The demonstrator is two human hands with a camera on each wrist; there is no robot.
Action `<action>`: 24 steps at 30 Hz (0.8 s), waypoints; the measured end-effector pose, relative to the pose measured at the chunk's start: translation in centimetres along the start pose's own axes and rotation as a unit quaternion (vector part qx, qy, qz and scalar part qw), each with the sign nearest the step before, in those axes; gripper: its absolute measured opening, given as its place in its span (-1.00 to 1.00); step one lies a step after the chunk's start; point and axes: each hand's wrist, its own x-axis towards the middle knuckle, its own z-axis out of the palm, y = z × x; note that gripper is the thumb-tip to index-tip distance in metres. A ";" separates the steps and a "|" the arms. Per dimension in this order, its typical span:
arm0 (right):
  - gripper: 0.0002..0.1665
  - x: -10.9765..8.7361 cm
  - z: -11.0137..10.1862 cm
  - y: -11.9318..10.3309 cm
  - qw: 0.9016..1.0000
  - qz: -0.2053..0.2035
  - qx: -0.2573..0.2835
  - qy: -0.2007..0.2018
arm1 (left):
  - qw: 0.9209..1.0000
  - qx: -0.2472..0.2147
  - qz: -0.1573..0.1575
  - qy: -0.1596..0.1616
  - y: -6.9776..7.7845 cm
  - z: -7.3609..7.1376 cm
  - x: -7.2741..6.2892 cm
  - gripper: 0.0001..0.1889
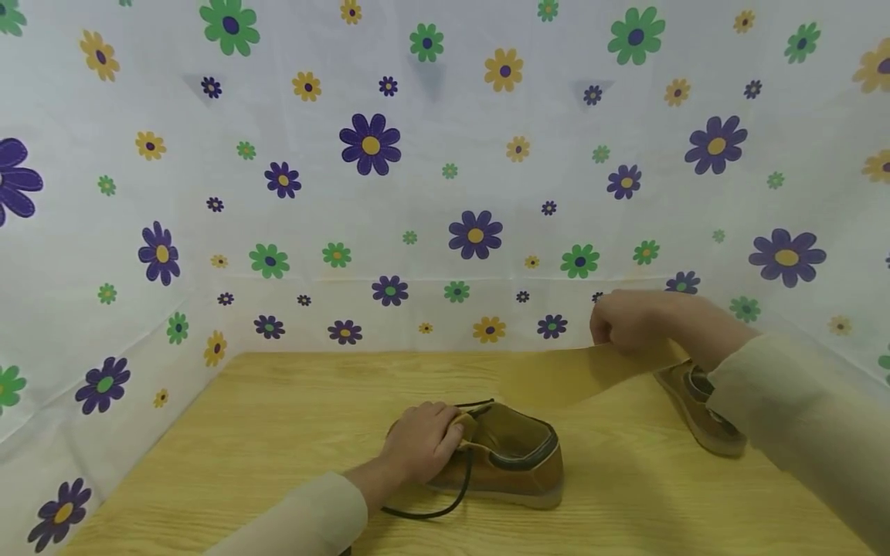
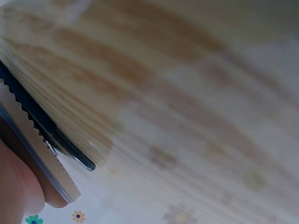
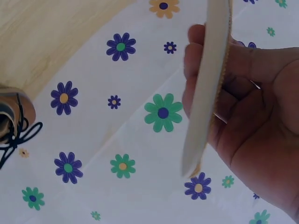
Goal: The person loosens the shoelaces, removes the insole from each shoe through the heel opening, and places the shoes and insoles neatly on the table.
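A brown lace-up shoe [image 1: 514, 471] stands on the table with its wide opening facing right and its dark lace [image 1: 445, 510] loose. My left hand [image 1: 420, 444] grips it over the front, by the tongue. The left wrist view catches the serrated edge of its sole [image 2: 42, 144] beside my fingers. Up and to the right, my right hand [image 1: 636, 320] holds a thin tan insole [image 1: 591, 374], raised above the table with one end toward the shoe. Seen edge-on in the right wrist view, the pale insole [image 3: 208, 93] lies between fingers and thumb of my right hand [image 3: 261, 121].
A second brown shoe [image 1: 702, 421], partly behind my right sleeve, stands at the table's right; its lace is tied in a bow [image 3: 18, 137]. White cloth [image 1: 445, 193] printed with flowers walls the wood-grain table [image 1: 278, 417] at back and sides.
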 end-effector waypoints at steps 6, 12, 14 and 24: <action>-0.69 2.1 1.7 0.1 0.997 -0.013 0.066 0.045 | 1.000 0.004 -0.004 0.003 -0.2 0.0 -0.1 -0.55; -0.71 4.8 4.6 -0.5 0.993 -0.025 0.094 0.061 | 1.000 0.001 -0.004 -0.007 0.1 -0.1 -0.2 -0.51; -0.73 5.8 5.6 -0.8 0.992 -0.025 0.101 0.072 | 1.000 -0.001 -0.007 -0.011 0.2 -0.1 -0.3 -0.51; -0.74 11.7 10.3 -4.4 0.978 -0.069 0.148 0.127 | 1.000 0.004 -0.008 0.013 0.0 0.3 -0.3 -0.53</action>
